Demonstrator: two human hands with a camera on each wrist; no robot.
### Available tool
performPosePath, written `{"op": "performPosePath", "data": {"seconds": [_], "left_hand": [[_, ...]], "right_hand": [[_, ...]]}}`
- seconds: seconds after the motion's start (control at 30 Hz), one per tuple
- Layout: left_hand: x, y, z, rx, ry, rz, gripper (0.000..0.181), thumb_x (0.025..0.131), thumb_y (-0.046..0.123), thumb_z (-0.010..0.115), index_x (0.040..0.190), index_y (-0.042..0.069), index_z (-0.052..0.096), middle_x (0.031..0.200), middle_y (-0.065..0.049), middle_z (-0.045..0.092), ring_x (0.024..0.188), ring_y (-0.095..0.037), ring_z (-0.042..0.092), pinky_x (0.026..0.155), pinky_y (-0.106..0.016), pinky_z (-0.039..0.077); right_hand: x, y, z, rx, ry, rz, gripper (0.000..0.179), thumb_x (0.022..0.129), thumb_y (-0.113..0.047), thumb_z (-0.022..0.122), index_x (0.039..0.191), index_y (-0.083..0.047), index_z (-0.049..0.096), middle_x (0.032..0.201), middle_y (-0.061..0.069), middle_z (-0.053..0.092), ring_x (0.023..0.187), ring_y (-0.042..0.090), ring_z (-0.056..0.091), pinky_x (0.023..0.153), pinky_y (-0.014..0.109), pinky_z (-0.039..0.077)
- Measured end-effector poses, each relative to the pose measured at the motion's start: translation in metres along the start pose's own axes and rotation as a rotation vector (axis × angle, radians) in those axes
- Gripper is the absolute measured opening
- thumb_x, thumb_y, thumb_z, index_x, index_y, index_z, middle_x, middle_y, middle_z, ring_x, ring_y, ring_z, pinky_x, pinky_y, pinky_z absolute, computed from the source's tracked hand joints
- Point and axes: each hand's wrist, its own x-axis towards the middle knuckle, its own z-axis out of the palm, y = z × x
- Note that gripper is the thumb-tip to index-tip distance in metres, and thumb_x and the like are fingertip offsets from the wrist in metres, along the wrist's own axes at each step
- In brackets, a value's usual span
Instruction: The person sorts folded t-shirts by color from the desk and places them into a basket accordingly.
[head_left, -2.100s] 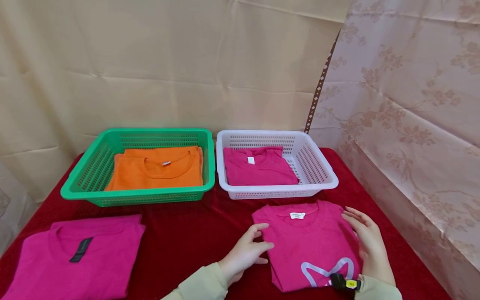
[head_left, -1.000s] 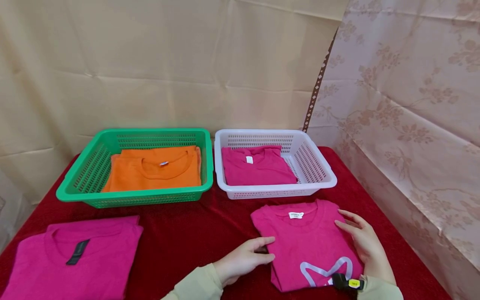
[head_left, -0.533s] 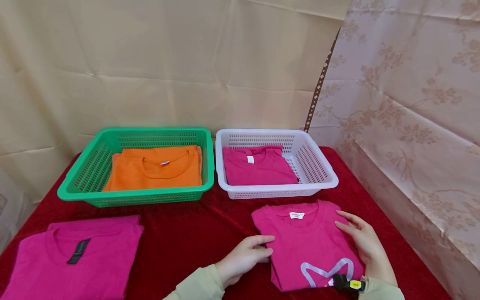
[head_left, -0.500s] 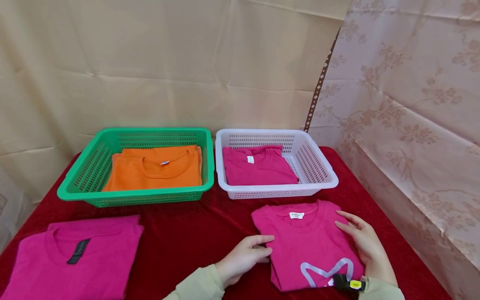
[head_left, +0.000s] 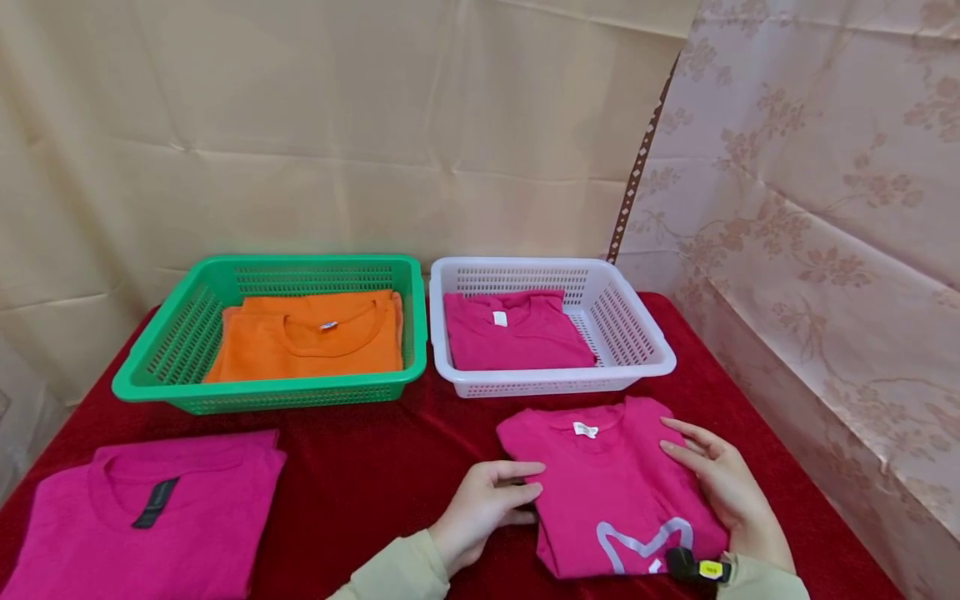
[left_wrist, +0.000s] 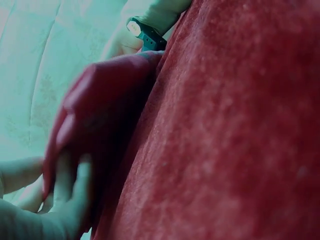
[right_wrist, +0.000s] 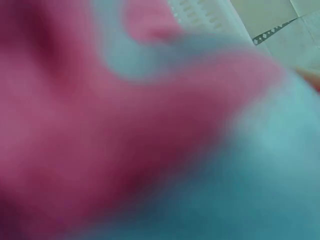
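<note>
A folded pink T-shirt point(head_left: 592, 483) with a white neck label and a pale star outline lies at the front right. My left hand point(head_left: 483, 508) pinches its left edge; in the left wrist view, fingers point(left_wrist: 82, 180) reach in under the folded layers of the raised edge. On the opposite side, my right hand point(head_left: 727, 487) grips the right edge, thumb over the top, and the fabric creases beside it. Blurred pink cloth point(right_wrist: 150, 130) fills much of the right wrist view, where the right fingers are mostly hidden.
Behind the shirt stands a white basket point(head_left: 558, 385) holding a folded pink shirt point(head_left: 517, 337). To its left, a green basket point(head_left: 300, 390) holds folded orange shirts point(head_left: 315, 337). Another folded magenta shirt point(head_left: 165, 525) lies front left on the red cloth point(head_left: 367, 483). Curtains hang behind and right.
Both hands have closed in on the T-shirt's side edges. The shirt has shifted slightly left, its edges have lifted a little, and a crease has formed down its right side.
</note>
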Motion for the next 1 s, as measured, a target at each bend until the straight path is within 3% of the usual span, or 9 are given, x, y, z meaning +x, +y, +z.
{"op": "performPosePath", "data": {"seconds": [0.2, 0.37, 0.57, 0.8, 1.0], "left_hand": [[0.001, 0.002, -0.002, 0.002, 0.054, 0.013, 0.035, 0.094, 0.009, 0.066, 0.125, -0.008, 0.063, 0.112, -0.016, 0.072, 0.087, -0.015, 0.071, 0.073, -0.036, 0.061], [0.002, -0.001, -0.005, 0.062, 0.025, -0.032, 0.036, 0.094, 0.008, 0.065, 0.127, -0.007, 0.062, 0.108, -0.013, 0.070, 0.086, -0.015, 0.070, 0.069, -0.035, 0.061], [0.002, -0.007, -0.007, 0.171, -0.026, -0.070, 0.052, 0.089, 0.000, 0.067, 0.139, 0.000, 0.053, 0.114, -0.009, 0.065, 0.076, -0.013, 0.068, 0.062, -0.027, 0.059], [0.004, -0.009, -0.007, 0.139, -0.058, -0.065, 0.064, 0.084, -0.009, 0.064, 0.145, 0.000, 0.046, 0.104, -0.010, 0.070, 0.068, -0.010, 0.063, 0.061, -0.023, 0.056], [0.002, -0.006, -0.002, 0.126, -0.041, -0.023, 0.060, 0.087, -0.004, 0.067, 0.144, -0.003, 0.047, 0.108, -0.014, 0.071, 0.067, -0.011, 0.067, 0.062, -0.027, 0.059]], "right_hand": [[-0.002, 0.000, 0.004, -0.006, -0.039, -0.034, 0.031, 0.099, -0.010, 0.058, 0.125, -0.025, 0.066, 0.105, -0.014, 0.073, 0.092, 0.006, 0.069, 0.076, 0.025, 0.058], [0.001, 0.004, 0.002, -0.065, -0.020, 0.003, 0.034, 0.099, -0.014, 0.059, 0.132, -0.023, 0.062, 0.106, -0.018, 0.070, 0.094, 0.005, 0.067, 0.078, 0.024, 0.057], [0.005, 0.007, 0.001, -0.182, -0.046, 0.084, 0.053, 0.099, -0.025, 0.061, 0.149, -0.018, 0.045, 0.118, -0.026, 0.055, 0.107, -0.005, 0.055, 0.088, 0.021, 0.052], [0.002, 0.004, 0.001, -0.075, -0.090, 0.043, 0.055, 0.100, -0.016, 0.058, 0.152, -0.015, 0.041, 0.121, -0.025, 0.060, 0.109, -0.002, 0.059, 0.088, 0.023, 0.055], [0.000, 0.002, 0.001, -0.013, -0.114, -0.028, 0.051, 0.100, -0.009, 0.056, 0.149, -0.016, 0.045, 0.123, -0.024, 0.060, 0.110, -0.003, 0.058, 0.086, 0.021, 0.055]]}}
